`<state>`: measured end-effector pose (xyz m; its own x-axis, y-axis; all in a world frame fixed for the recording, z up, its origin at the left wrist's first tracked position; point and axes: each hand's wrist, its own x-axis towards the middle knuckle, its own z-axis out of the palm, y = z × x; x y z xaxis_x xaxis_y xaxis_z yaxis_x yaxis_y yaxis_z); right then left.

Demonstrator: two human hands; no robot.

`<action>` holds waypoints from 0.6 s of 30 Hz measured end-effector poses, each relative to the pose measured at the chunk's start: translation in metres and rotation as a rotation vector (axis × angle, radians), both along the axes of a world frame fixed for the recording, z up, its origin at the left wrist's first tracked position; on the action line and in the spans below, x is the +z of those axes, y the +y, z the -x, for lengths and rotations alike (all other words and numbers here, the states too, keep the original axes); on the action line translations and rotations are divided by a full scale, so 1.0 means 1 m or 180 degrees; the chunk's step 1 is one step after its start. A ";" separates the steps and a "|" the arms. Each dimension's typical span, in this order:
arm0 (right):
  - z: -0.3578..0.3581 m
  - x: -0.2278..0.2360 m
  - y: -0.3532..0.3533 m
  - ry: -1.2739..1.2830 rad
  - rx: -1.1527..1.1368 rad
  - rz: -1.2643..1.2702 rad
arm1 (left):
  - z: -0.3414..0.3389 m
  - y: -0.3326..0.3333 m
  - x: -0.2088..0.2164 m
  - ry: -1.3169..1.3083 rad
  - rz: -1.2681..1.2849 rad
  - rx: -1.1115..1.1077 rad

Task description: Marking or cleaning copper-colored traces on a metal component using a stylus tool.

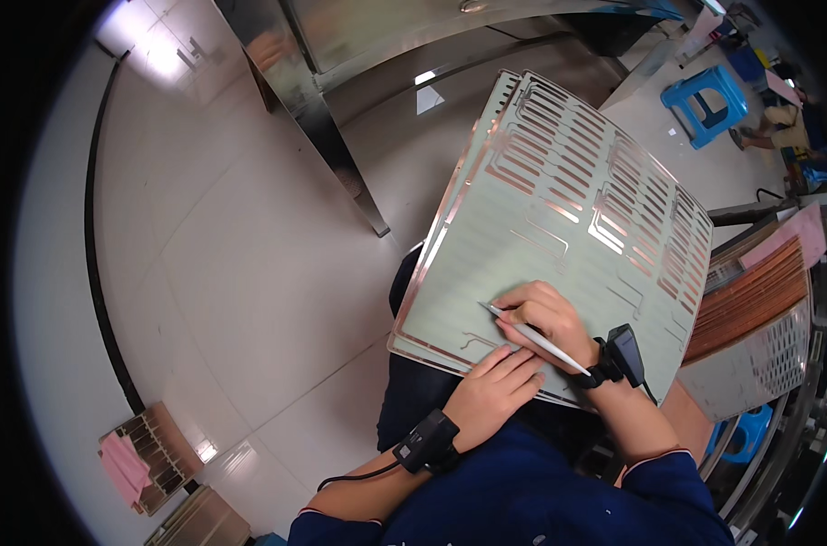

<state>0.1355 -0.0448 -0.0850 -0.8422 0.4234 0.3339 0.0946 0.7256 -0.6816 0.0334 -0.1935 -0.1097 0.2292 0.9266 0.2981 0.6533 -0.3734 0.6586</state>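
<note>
A: What does the room look like?
B: A pale tiled floor (249, 264), glossy, with bright light glaring off it at the upper left. A dark cable (95, 264) curves along it.
A: Any furniture?
B: A steel table leg (327, 136) stands ahead, and a blue plastic stool (707, 102) sits at the upper right. A pink cloth (125, 466) lies lower left.

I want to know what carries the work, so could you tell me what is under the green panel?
A second like sheet peeks out beneath the green panel; the person's dark-clothed lap is below. The left hand covers its near edge.
</note>
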 end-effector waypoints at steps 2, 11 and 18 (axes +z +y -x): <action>0.001 -0.001 -0.001 0.0025 -0.0004 -0.0055 | 0.001 0.000 -0.001 -0.0060 0.0075 -0.0003; 0.003 -0.012 0.002 0.0170 -0.0118 -0.0162 | 0.000 -0.001 0.007 -0.0058 -0.0019 -0.0082; -0.002 -0.004 -0.001 -0.0012 -0.0188 -0.0186 | -0.001 0.000 0.012 0.0043 -0.0002 -0.0158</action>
<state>0.1374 -0.0460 -0.0885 -0.8175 0.4524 0.3563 0.1411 0.7572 -0.6377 0.0341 -0.1939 -0.0975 0.2788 0.9138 0.2953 0.6428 -0.4060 0.6496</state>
